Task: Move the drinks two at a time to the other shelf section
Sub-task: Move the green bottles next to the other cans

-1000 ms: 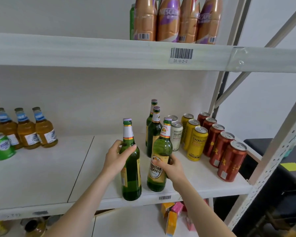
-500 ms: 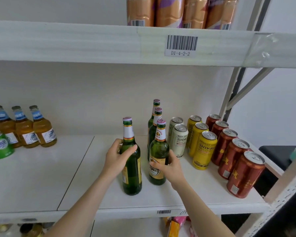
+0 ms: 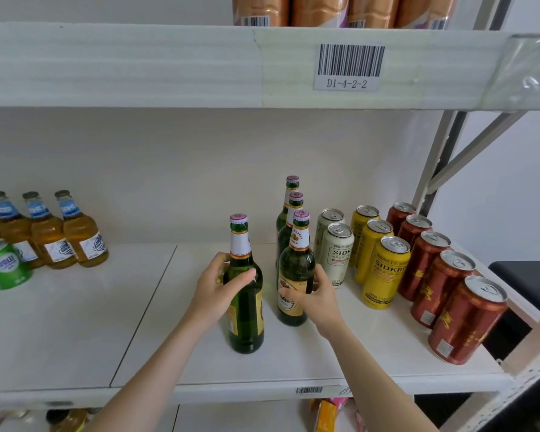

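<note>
Since a second ago the right bottle (image 3: 295, 275) has slid back, close in front of two more green bottles (image 3: 289, 213). Its body is wrapped by the right hand (image 3: 317, 299); the left hand (image 3: 219, 288) grips the left bottle (image 3: 245, 307) at the shoulder. Both bottles stand upright on the right section of the shelf (image 3: 293, 366). To the right stand white cans (image 3: 337, 254), yellow cans (image 3: 384, 272) and red cans (image 3: 465, 322). On the left section are amber bottles (image 3: 50, 232) and a green can (image 3: 5, 265).

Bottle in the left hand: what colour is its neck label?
The neck label is white, red-and-gold band beneath; head view.
</note>
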Demonstrator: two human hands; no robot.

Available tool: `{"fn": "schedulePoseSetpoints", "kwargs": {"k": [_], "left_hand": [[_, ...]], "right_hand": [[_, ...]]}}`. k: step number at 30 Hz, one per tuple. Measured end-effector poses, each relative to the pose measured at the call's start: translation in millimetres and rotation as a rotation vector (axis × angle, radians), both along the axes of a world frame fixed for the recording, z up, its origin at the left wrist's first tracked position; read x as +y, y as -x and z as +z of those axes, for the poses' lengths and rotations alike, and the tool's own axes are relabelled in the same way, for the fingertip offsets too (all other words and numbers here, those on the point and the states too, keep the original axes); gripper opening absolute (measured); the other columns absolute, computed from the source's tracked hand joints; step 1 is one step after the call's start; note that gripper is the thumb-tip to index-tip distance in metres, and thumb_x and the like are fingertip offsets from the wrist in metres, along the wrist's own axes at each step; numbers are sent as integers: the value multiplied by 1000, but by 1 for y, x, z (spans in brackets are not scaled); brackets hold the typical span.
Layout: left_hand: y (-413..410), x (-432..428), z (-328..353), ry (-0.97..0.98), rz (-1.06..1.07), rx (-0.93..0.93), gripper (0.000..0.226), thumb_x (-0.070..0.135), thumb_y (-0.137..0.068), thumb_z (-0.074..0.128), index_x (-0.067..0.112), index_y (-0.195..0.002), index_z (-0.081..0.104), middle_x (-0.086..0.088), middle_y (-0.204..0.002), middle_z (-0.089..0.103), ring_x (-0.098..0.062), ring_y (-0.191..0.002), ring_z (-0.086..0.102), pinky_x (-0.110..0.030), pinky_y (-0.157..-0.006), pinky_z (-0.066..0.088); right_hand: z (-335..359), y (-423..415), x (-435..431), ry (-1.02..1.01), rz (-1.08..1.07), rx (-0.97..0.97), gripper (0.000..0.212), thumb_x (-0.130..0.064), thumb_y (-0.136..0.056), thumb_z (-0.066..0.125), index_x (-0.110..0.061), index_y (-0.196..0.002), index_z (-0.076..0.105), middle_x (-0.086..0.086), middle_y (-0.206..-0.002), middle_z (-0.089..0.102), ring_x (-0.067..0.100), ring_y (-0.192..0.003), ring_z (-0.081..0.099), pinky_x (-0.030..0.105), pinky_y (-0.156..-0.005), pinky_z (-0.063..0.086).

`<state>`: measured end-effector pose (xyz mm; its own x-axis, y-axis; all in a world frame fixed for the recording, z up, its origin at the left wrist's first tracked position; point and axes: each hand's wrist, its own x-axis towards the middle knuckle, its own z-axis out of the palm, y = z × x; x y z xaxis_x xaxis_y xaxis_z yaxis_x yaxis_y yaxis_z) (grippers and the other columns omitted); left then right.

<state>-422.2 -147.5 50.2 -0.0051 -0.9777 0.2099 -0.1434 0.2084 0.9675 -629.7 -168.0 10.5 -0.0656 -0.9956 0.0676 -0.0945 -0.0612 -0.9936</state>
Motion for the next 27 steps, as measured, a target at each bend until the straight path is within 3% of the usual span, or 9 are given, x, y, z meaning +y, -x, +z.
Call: {"fn": "schedulePoseSetpoints", "kwargs": {"k": [6, 11, 16, 20, 24, 27], "left_hand": [[-2, 5, 2, -36, -28, 38, 37, 40, -71, 74, 20, -100, 62, 3, -91, 72, -12, -90, 69, -21, -71, 51], [-7, 9, 1, -76, -33, 38, 21, 24, -85, 75, 21, -102, 63, 2, -95, 71, -9, -91, 67, -23, -74, 49], [-11, 16, -1, -115, -68, 61, 22, 24, -84, 75, 25, -104, 65, 5, -96, 72, -9, -94, 67, -18, -72, 50], [-12, 23, -4, -142, -112, 61, 41, 40, -72, 76, 31, -111, 66, 5, -105, 72, -12, -103, 66, -27, -84, 52], [-13, 26, -6, -197, -75, 88, 45, 41, -74, 79, 30, -115, 64, 5, -107, 71, -15, -106, 66, -30, -84, 53], [-13, 25, -7, -292, -4, 73, 61, 51, -67, 82, 30, -120, 60, 2, -114, 66, -21, -110, 64, -43, -94, 54]], "right_hand": [[-4, -4, 3, -38, -62, -22, 65, -17, -69, 86, -30, -118, 46, -12, -110, 58, 6, -98, 58, 26, -80, 50], [-11, 0, 18, -112, -173, -21, 69, -26, -71, 85, -22, -126, 44, -3, -119, 53, 16, -111, 52, 30, -86, 48], [-31, -3, 57, -104, -359, -74, 52, -24, -70, 86, -21, -109, 51, 1, -108, 58, 21, -106, 56, 31, -85, 47], [-43, -26, 81, -26, -270, 10, 43, -21, -70, 86, -26, -98, 53, -3, -102, 60, 17, -100, 59, 33, -81, 51], [-45, -46, 83, -41, -63, 106, 63, -27, -69, 87, -28, -120, 51, -12, -118, 55, 9, -108, 55, 25, -80, 47], [-42, -55, 76, -68, 52, 121, 81, -29, -68, 87, -29, -136, 43, -10, -128, 51, 11, -115, 52, 16, -80, 43]]}}
